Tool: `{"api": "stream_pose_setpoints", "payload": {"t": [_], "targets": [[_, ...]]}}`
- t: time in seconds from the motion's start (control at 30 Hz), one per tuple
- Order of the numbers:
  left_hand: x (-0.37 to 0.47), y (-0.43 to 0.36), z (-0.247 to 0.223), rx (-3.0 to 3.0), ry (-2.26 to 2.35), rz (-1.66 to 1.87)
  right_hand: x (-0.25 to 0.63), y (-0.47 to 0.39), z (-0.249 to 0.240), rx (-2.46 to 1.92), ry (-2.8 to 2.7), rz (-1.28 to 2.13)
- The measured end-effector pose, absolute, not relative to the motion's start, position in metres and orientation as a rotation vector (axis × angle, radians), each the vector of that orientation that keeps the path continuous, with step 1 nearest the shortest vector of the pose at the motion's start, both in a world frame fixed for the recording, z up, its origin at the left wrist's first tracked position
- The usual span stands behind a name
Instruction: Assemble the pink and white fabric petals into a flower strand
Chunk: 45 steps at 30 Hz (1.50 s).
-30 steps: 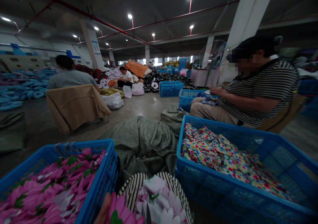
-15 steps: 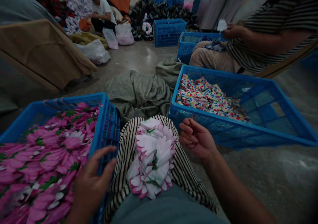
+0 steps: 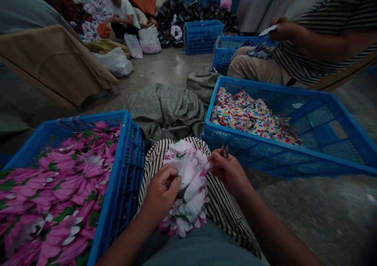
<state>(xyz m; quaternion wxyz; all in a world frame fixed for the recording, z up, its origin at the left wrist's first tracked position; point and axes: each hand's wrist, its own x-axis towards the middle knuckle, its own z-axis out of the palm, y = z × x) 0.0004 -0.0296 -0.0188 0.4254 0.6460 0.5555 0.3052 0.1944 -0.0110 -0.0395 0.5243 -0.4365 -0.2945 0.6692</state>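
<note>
On my striped lap (image 3: 153,162) lies a bundle of white fabric petal pieces (image 3: 188,197) with pink edges and green leaf marks. My left hand (image 3: 163,187) pinches the upper left of the bundle between thumb and fingers. At the bundle's right edge is my right hand (image 3: 228,169), closed around thread snips (image 3: 224,151) whose two metal tips stick up past the fingers. Whether its fingertips also hold a petal or a thread, I cannot tell.
A blue crate (image 3: 125,156) of pink petal pieces (image 3: 70,183) stands at my left. Ahead right, another crate (image 3: 265,140) holds colourful printed cloth (image 3: 253,114). A grey-green sack (image 3: 165,105) lies between them. A person in a striped shirt (image 3: 332,34) sits beyond; another sits far left.
My left hand has come from beside the left crate onto the petal bundle and closed on it. My right hand has turned, so the snips' tips now show clearly.
</note>
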Motion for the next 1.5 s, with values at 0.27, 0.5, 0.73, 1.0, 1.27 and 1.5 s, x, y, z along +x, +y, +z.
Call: {"api": "stream_pose_setpoints", "payload": {"t": [0.27, 0.5, 0.73, 1.0, 1.27, 1.5], "targets": [[-0.009, -0.018, 0.009, 1.085, 1.098, 0.826, 0.158, 0.002, -0.009, -0.983, -1.362, 1.584], [-0.002, -0.019, 0.009, 0.703, 0.956, 0.972, 0.136, -0.005, -0.027, -1.016, -0.85, 1.72], [0.001, -0.018, 0.016, 0.498, 1.028, 1.195, 0.126, -0.011, -0.024, -0.906, -0.679, 1.802], [0.001, -0.019, 0.015, 0.605, 1.064, 1.173, 0.13, -0.013, -0.021, -1.004, -1.098, 1.678], [-0.004, -0.021, 0.019, 0.853, 1.131, 1.002, 0.135, 0.002, -0.017, -0.911, -1.005, 1.669], [-0.009, -0.019, 0.022, 0.664, 1.098, 1.046, 0.149, 0.008, -0.021, -0.938, -0.919, 1.511]]}}
